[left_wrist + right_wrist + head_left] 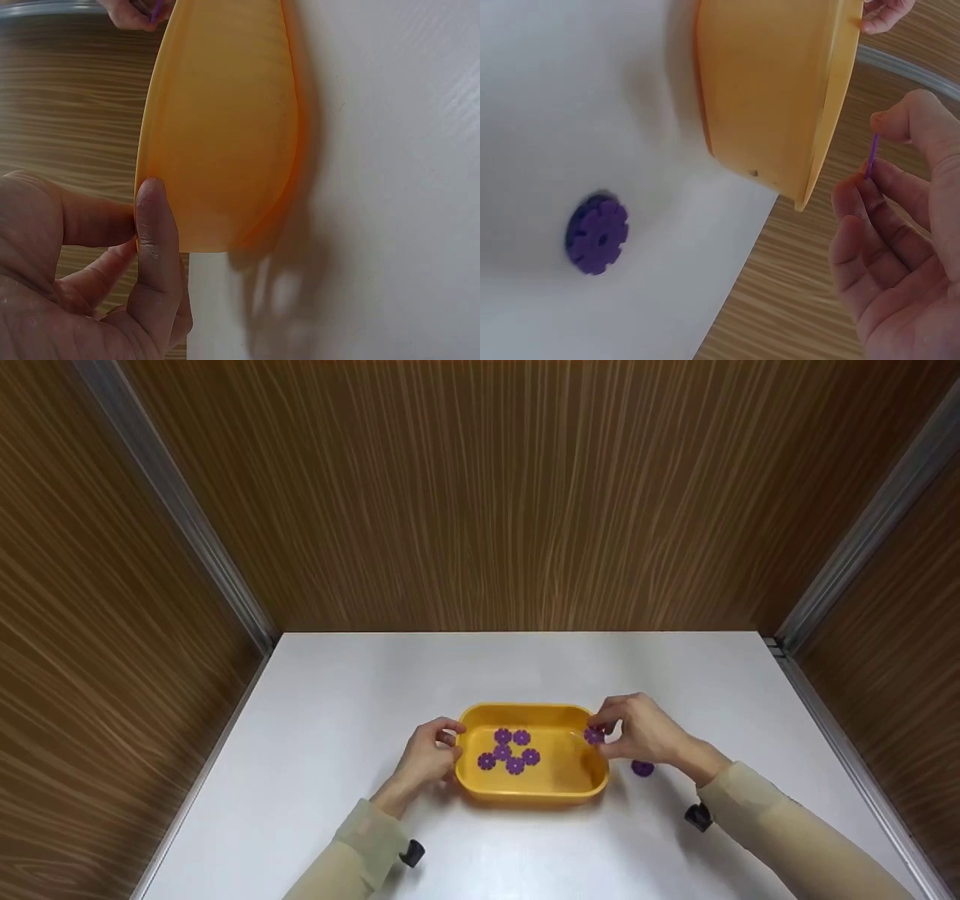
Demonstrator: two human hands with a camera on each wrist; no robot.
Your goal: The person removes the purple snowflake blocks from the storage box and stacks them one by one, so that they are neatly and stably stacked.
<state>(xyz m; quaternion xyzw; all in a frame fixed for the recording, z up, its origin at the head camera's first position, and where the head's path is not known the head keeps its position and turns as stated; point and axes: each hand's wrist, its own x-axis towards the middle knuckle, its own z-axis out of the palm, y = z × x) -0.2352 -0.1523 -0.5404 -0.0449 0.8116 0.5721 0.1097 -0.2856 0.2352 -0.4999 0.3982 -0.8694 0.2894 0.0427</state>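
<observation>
A yellow plastic tub (526, 796) has several purple notched discs (502, 752) lying flat on its floor, mostly toward the left. My left hand (426, 755) pinches the tub's left end at the rim; in the left wrist view the thumb (156, 240) presses the outer wall. Between thumb and fingertips, my right hand (646, 731) holds another purple notched disc (594, 735) over the tub's right end. From the right wrist view this held disc (871, 154) appears edge-on, beyond the rim. Outside the tub, below the right hand, more purple notched discs (598, 235) overlap on the tabletop.
The white tabletop (337, 682) carries the tub near its middle. Wood-grain panels (517, 495) rise at the back and both sides, with metal strips (187, 525) along their corners. Each sleeve has a small black piece (698, 817) at the cuff.
</observation>
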